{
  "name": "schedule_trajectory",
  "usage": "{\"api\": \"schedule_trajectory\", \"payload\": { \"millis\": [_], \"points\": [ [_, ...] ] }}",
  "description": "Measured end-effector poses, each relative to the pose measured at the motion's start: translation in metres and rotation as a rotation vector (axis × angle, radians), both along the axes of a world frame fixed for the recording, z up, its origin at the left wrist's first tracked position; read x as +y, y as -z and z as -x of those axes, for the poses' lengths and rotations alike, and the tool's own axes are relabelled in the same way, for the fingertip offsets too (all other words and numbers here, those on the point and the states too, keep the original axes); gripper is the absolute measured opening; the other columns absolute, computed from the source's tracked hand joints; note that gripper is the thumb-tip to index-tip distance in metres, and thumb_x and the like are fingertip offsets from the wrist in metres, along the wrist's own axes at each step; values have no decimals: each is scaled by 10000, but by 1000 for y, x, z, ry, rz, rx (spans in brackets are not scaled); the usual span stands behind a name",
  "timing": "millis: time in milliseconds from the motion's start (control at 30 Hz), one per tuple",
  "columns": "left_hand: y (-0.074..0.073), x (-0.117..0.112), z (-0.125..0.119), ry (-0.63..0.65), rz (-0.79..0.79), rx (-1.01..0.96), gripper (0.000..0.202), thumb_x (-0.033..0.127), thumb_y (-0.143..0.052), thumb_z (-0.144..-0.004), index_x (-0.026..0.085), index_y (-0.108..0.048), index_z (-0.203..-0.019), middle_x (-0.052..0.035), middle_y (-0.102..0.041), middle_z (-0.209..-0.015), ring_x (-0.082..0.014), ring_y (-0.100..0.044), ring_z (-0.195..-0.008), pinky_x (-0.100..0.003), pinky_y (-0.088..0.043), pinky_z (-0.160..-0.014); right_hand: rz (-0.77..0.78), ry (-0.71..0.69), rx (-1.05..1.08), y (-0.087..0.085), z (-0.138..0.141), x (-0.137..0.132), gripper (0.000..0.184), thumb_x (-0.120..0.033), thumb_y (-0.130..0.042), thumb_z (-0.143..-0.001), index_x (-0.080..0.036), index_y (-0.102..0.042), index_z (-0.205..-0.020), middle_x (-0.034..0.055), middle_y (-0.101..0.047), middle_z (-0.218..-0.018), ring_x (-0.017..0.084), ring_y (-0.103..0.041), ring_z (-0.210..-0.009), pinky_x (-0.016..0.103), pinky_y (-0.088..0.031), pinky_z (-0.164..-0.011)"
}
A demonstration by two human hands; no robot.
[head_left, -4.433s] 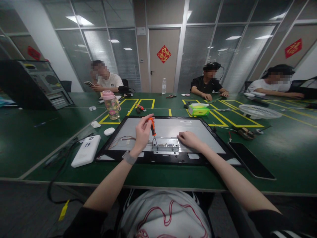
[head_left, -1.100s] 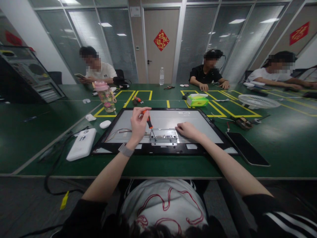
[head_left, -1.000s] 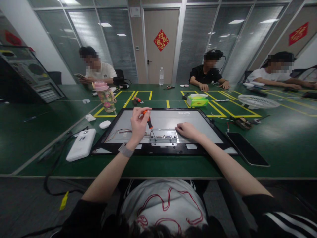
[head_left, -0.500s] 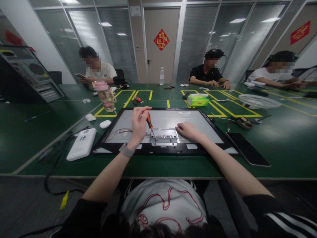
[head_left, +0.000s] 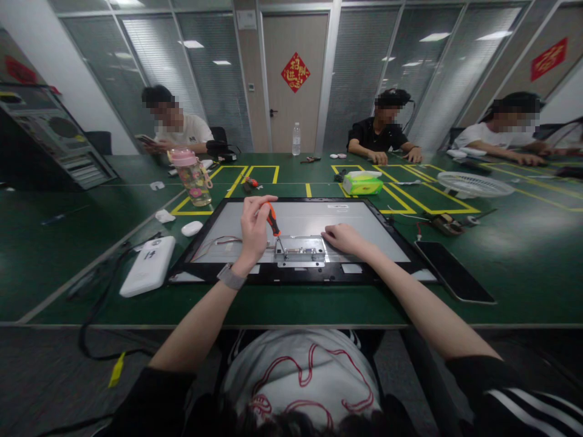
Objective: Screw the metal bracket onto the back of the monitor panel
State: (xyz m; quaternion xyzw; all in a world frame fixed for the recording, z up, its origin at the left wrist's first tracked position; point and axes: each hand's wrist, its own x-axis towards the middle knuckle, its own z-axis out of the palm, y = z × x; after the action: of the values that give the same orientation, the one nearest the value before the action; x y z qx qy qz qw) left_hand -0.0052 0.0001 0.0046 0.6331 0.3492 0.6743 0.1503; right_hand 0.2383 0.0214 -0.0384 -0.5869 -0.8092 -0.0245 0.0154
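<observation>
My left hand [head_left: 254, 233] is closed around the orange-and-black handle of a screwdriver [head_left: 272, 220]. The tool leans, its shaft pointing down to the left end of a metal bracket [head_left: 300, 247] that carries a small circuit board. Beneath the bracket lies a flat display panel [head_left: 364, 227], grey with a black frame. At the bracket's right upper corner, my right hand [head_left: 347, 240] rests low over the panel, its fingers curled against the bracket's edge; the fingertips are partly hidden. Thin wires [head_left: 214, 243] run across the panel left of the bracket.
Left of the panel lie a white power bank [head_left: 149, 267] and a white oval case [head_left: 192, 229]; a pink-lidded bottle [head_left: 191, 179] stands behind. To the right are a black phone [head_left: 453, 271] and a green tissue pack [head_left: 363, 183]. Several people sit across the green table [head_left: 523, 255].
My hands, the screwdriver and the panel hold nearly the same positions. The whole view has shifted very slightly. Across the table, the hands of the person in black have moved a little.
</observation>
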Motion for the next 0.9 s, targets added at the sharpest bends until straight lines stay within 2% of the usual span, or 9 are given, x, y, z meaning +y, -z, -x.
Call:
{"api": "schedule_trajectory", "payload": {
  "millis": [100,267,467,700,900],
  "points": [
    [2,2,1,16,-2,12,292,239,-388,-917,210,-672,-979,-36,-579,-905,-154,-547,-834,-289,-447,-770,6,-3,2,-1,0,0,394,-364,-342,-957,-158,-638,-799,136,-696,-825,209,-626,-769,273,-302,-622],
    [3,3,2,17,7,2,189,269,-504,-877,215,-676,-936,-23,-555,-841,-134,-543,-752,-262,-452,-707,0,-4,5,-2,1,-1,385,-353,-345,-952,-158,-635,-788,133,-692,-805,216,-622,-759,277,-289,-603],
    [5,5,1,90,19,-34,305,267,-387,-922,199,-667,-1021,-55,-614,-970,-165,-574,-891,-294,-465,-775,-13,-13,7,-2,1,-1,382,-349,-348,-951,-160,-628,-772,133,-692,-799,214,-620,-749,281,-282,-597],
    [1,0,0,39,1,8,171,263,-535,-866,227,-689,-929,-21,-574,-821,-118,-536,-703,-249,-460,-689,-10,-9,-4,-1,0,-2,398,-362,-343,-955,-158,-645,-794,132,-696,-812,214,-619,-761,278,-282,-599],
    [6,6,1,130,7,-53,300,270,-408,-914,206,-669,-1048,-42,-618,-947,-143,-576,-833,-279,-470,-760,-23,-11,-4,1,-1,0,395,-359,-347,-951,-155,-649,-798,131,-697,-816,201,-609,-737,277,-270,-598]
  ]
}}
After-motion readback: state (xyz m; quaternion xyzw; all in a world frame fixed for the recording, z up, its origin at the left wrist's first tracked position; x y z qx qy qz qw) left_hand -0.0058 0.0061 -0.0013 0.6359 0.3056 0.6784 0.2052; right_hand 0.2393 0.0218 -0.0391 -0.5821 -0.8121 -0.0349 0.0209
